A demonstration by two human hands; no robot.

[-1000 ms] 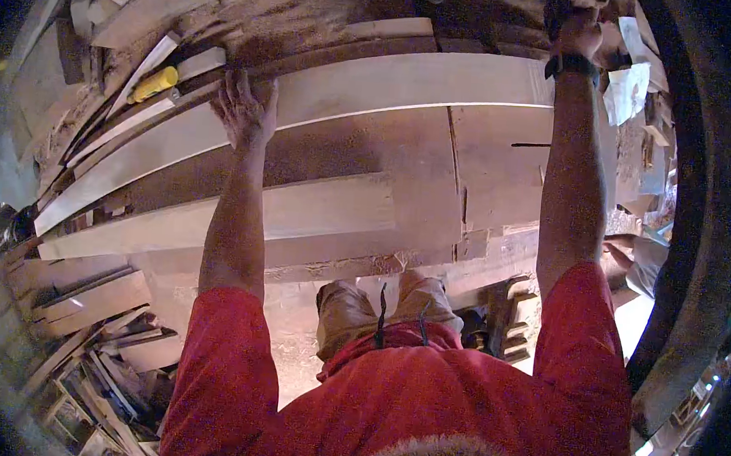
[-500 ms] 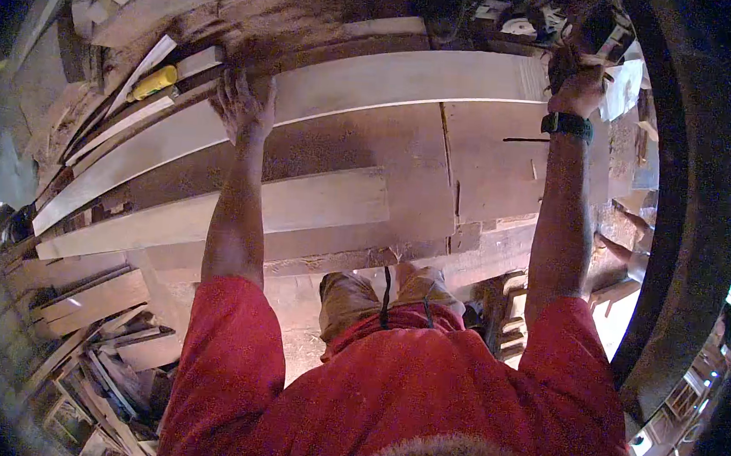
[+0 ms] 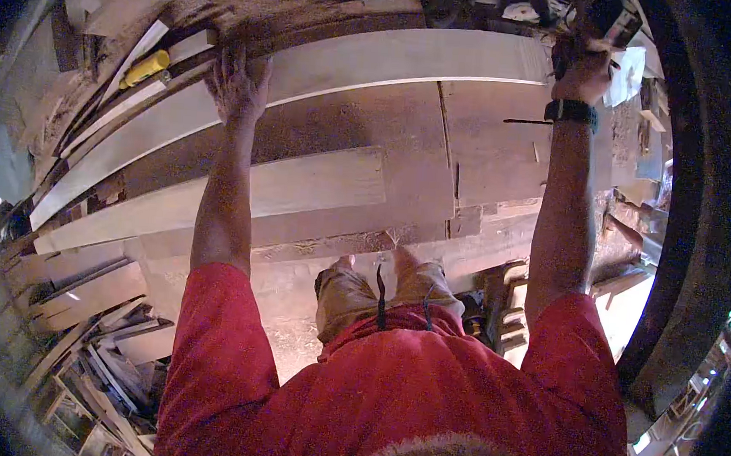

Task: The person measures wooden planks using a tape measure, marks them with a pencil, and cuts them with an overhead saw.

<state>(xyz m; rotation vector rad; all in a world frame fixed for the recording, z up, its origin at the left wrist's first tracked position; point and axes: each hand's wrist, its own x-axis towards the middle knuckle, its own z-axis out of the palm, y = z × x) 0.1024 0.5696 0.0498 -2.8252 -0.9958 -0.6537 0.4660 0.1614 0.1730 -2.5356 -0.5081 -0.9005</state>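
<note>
A long pale wooden board (image 3: 411,59) lies across the work surface, with a second, shorter pale board (image 3: 318,182) nearer my body. My left hand (image 3: 238,85) rests on the long board, left of its middle, with fingers spread flat and nothing held. At the board's right end, my right hand (image 3: 586,76) is closed around a dark tool (image 3: 567,54) that looks like a power tool; its exact kind is too dark to make out. A dark watch (image 3: 572,113) is on my right wrist.
A yellow bottle-like object (image 3: 145,69) lies among wood strips at the far left. Scrap wood (image 3: 118,376) is heaped at lower left. A large dark curved shape (image 3: 680,208) stands at the right, and another person's arm (image 3: 626,233) shows beside it.
The view has shifted slightly, so the boards and both hands appear higher. My left hand stays flat on the board, and my right hand keeps its grip. The other person's arm has moved.
</note>
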